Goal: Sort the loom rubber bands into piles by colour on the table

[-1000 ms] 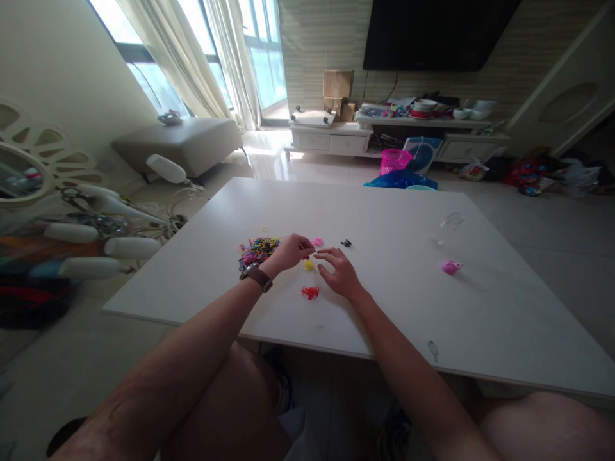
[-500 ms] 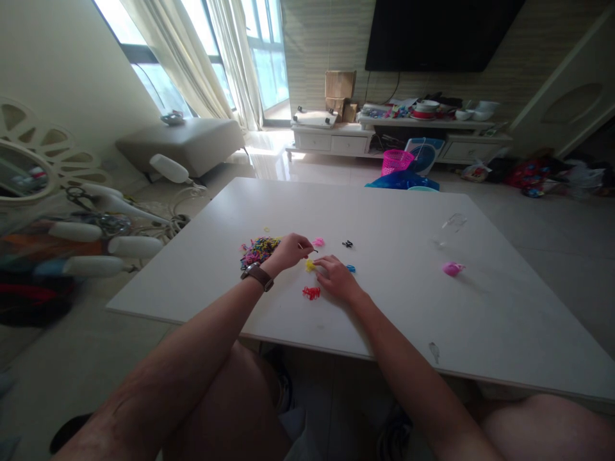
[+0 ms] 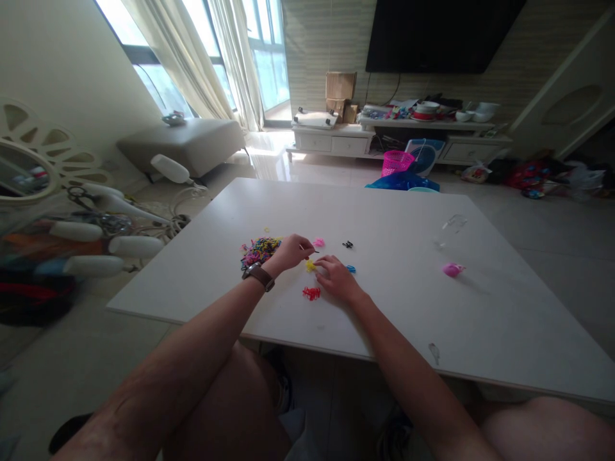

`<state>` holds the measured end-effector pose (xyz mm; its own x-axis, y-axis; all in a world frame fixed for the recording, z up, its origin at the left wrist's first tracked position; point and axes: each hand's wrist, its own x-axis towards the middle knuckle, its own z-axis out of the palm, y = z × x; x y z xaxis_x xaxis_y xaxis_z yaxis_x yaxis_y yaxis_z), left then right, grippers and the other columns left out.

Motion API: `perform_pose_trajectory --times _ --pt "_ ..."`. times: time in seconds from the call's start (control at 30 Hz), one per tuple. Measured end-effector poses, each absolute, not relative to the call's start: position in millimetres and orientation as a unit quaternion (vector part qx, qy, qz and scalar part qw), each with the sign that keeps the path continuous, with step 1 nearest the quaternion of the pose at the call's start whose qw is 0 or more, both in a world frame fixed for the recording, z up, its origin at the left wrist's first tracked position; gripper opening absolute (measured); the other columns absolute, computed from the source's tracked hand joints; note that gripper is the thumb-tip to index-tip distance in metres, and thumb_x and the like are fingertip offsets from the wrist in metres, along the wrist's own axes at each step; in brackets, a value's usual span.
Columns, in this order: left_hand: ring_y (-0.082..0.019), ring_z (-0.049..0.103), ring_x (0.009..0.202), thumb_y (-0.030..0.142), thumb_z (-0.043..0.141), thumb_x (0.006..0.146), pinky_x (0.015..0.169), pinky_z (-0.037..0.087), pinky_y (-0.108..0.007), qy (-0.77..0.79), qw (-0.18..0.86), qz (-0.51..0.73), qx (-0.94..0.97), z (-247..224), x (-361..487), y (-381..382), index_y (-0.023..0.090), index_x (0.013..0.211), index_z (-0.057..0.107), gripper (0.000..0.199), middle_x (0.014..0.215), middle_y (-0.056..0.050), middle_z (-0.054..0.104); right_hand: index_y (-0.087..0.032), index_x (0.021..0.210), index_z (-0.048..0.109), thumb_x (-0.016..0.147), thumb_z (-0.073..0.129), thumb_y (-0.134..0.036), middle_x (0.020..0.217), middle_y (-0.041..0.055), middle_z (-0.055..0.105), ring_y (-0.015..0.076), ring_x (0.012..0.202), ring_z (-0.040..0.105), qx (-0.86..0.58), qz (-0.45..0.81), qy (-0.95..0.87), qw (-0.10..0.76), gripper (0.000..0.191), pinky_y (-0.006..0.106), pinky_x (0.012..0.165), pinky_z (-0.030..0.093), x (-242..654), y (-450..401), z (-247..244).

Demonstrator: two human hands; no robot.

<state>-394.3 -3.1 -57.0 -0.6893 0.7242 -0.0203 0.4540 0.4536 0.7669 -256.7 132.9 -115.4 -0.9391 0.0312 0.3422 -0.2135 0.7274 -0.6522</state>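
My left grip [image 3: 290, 251] pinches what looks like a dark band [image 3: 315, 251] by one end, probably to leave the rest free of the fingertips. My right grip [image 3: 338, 279] curls beside the yellow bands [image 3: 310, 265]; I cannot tell whether it holds any. Left of both lies the mixed pile [image 3: 259, 250]. Pink [image 3: 319, 242] and black [image 3: 348, 244] heaps sit beyond my right grip, blue [image 3: 352, 269] just right, red [image 3: 311, 293] nearer me, seemingly spaced so colours stay apart.

1 dark band [image 3: 316, 251] pinched by left hand [image 3: 290, 251]; right hand [image 3: 337, 279] placed at yellow bands [image 3: 310, 265], contact unclear. Mixed pile [image 3: 259, 250], red bands [image 3: 311, 294], pink bands [image 3: 319, 242], black bands [image 3: 348, 244], blue bands [image 3: 352, 269] scattered on white table [image 3: 398, 307].
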Motion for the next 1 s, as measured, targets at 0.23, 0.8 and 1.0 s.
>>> perform_pose_trajectory --times 0.23,0.8,1.0 --pt "-0.014 0.065 0.059 0.021 0.069 0.082 0.055 0.045 -0.02 0.832 0.17 0.386 0.359 -57.0 -395.0 -4.1 0.012 0.078 0.077 0.014 0.062 -0.006 0.071 -0.021 0.118 0.066 0.085 0.059 -0.014 0.119 0.0085 0.067 0.023 0.117 0.057 0.048 0.381 -0.91 0.154 0.034 0.042 0.103 0.047 -256.1 132.7 -115.6" --pt "-0.015 0.067 0.06 0.022 0.068 0.083 0.055 0.045 -0.02 0.833 0.18 0.385 0.355 -58.5 -395.0 -3.5 0.011 0.078 0.077 0.015 0.062 -0.007 0.071 -0.02 0.117 0.066 0.084 0.059 -0.014 0.122 0.0088 0.065 0.0226 0.118 0.057 0.057 0.382 -0.908 0.16 0.034 0.041 0.105 0.046 -255.6 131.9 -117.2" --pt "-0.014 0.065 0.057 0.022 0.067 0.082 0.056 0.046 -0.021 0.831 0.183 0.381 0.362 -61.0 -396.4 -4.0 0.012 0.078 0.077 0.015 0.061 -0.006 0.071 -0.021 0.114 0.067 0.082 0.059 -0.011 0.123 0.0081 0.066 0.0229 0.119 0.057 0.053 0.387 -0.904 0.176 0.034 0.042 0.106 0.046 -257.1 134.7 -118.0"
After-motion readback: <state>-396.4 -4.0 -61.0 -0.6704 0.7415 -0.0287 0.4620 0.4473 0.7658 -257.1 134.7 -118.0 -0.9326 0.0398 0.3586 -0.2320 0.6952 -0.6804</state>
